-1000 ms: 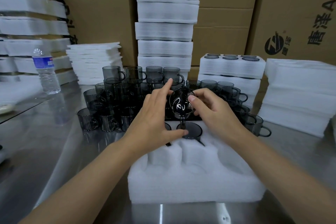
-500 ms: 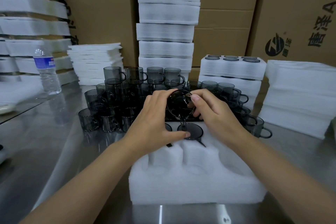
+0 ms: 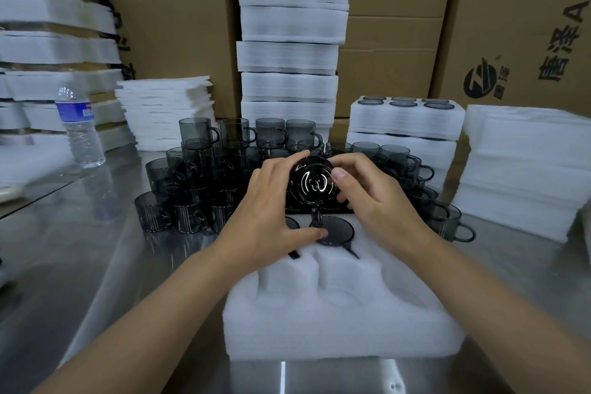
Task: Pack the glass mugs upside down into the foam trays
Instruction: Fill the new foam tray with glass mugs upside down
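So both hands are on one smoky grey glass mug (image 3: 312, 184), base turned toward the camera and handle hanging down; it's up in the air just over the far edge of the white moulded foam tray (image 3: 335, 323), which sits on the shiny steel table (image 3: 96, 265) right under the wrists. The left hand (image 3: 271, 211) curls round the mug's left side, thumb stretched down toward the tray; the right hand (image 3: 380, 201) pinches the right side, thumb on the base rim. Just below the thumbs a dark round mug base (image 3: 337, 230) already sits in a pocket; a crowd of loose grey mugs (image 3: 230, 166) waits just beyond the fingers. My take: smooth glass like this is slippery, stiff, fairly light and chips easily; I'd grip the body wall, not the thin handle; the soft foam should give a little, and the handle probably needs lining up with its slot.
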`<state>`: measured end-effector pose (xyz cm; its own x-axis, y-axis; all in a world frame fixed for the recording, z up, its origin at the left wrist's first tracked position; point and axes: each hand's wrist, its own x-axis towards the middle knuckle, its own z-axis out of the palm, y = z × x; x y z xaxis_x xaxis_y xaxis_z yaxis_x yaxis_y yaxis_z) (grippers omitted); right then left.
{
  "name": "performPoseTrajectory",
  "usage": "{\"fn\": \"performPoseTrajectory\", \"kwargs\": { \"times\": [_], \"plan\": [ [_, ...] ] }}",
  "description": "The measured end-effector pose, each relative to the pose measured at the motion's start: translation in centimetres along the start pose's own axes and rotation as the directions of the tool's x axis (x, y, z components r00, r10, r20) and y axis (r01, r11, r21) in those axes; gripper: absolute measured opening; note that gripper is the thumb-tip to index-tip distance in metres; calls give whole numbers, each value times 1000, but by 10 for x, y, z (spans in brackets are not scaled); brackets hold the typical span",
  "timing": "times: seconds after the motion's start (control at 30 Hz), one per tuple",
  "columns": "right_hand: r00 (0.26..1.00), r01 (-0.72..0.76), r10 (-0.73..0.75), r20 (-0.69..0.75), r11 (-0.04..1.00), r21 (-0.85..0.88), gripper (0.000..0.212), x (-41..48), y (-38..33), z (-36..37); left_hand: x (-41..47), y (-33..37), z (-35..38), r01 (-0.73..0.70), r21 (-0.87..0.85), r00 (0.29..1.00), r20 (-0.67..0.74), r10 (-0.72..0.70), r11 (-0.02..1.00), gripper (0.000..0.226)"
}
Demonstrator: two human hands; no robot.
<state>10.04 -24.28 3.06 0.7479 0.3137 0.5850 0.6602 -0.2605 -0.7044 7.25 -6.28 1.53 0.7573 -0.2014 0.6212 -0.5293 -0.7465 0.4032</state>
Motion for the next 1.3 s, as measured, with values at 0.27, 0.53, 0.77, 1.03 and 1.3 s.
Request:
{"fn": "performPoseTrajectory", "kwargs": {
  "times": [0.27,0.53,0.77,1.03,1.3],
  "plan": [
    [1000,-6,6,-10,1000,-1,28,0,-2,1,0,-2,1,7,-12,1000,-2,-7,1000,101],
    [990,100,-104,-95,994,-47,24,3,-1,4,0,1,-1,24,-18,1000,-17,-25,1000,99],
    [994,103,-97,44,977,-186,58,1,-5,4,-1,3,-2,7,-74,998,-64,-12,997,96],
    [997,33,-25,79,994,-102,52,4,-8,-1,-1,3,-2,-31,-92,1000,-8,30,995,98],
    [910,-319,353,216,931,-177,51,17,1,-59,-1,1,-1,41,-74,993,113,-32,996,89]
  ]
}}
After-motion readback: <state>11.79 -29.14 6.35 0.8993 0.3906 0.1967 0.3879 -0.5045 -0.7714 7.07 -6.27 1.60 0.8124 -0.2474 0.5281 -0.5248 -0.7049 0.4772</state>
